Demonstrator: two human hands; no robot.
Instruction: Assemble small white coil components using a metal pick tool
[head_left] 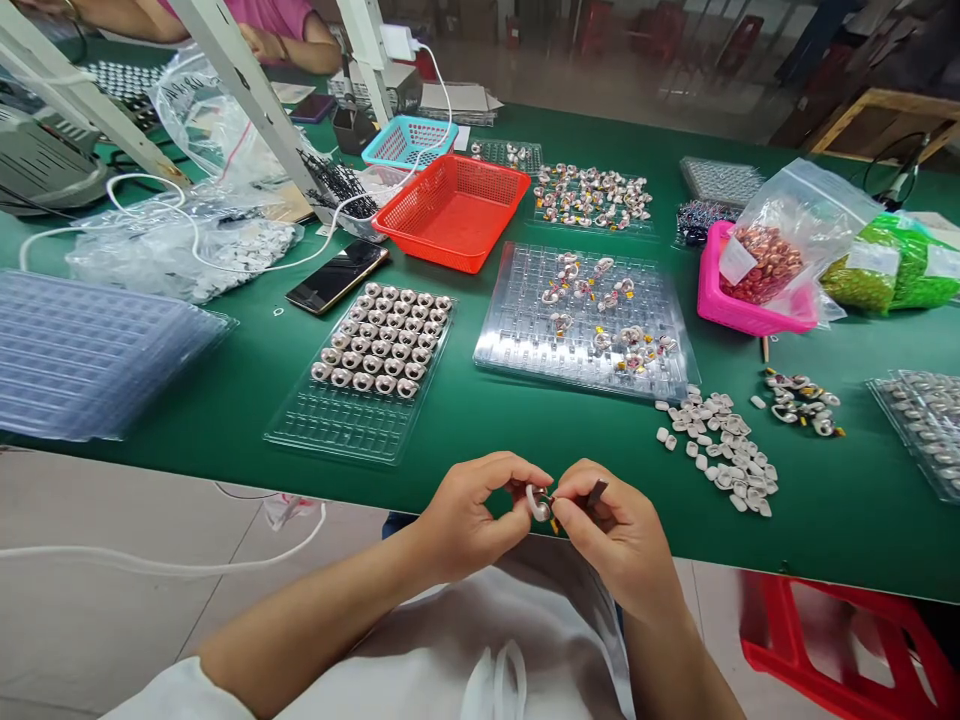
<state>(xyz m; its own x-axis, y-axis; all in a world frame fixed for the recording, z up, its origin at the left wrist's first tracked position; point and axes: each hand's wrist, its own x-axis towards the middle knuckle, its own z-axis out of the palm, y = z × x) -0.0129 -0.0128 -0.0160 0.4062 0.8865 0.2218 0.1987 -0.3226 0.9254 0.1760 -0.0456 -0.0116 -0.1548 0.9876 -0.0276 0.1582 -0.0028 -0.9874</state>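
Near the table's front edge, my left hand (480,512) pinches a small earbud part (538,503) between thumb and fingertips. It has a white rim, a shiny silver body and a bit of yellow beneath. My right hand (619,540) is closed beside it, its thumb and index fingertips meeting at the part's right side. A dark, flat-ended tool (598,492) sticks up from the right fingers; its other end is hidden. To the right lie loose white caps (739,455) and a small heap of similar earbud parts (804,405).
Ahead stand a clear tray of silver shells (382,340), stacked clear trays with earbud parts (517,340), and a red basket (457,215). A phone (337,277) lies left of it. A pink basket (742,310) holds a bag of copper-coloured pieces. A co-worker's arm (311,48) shows at the far left.
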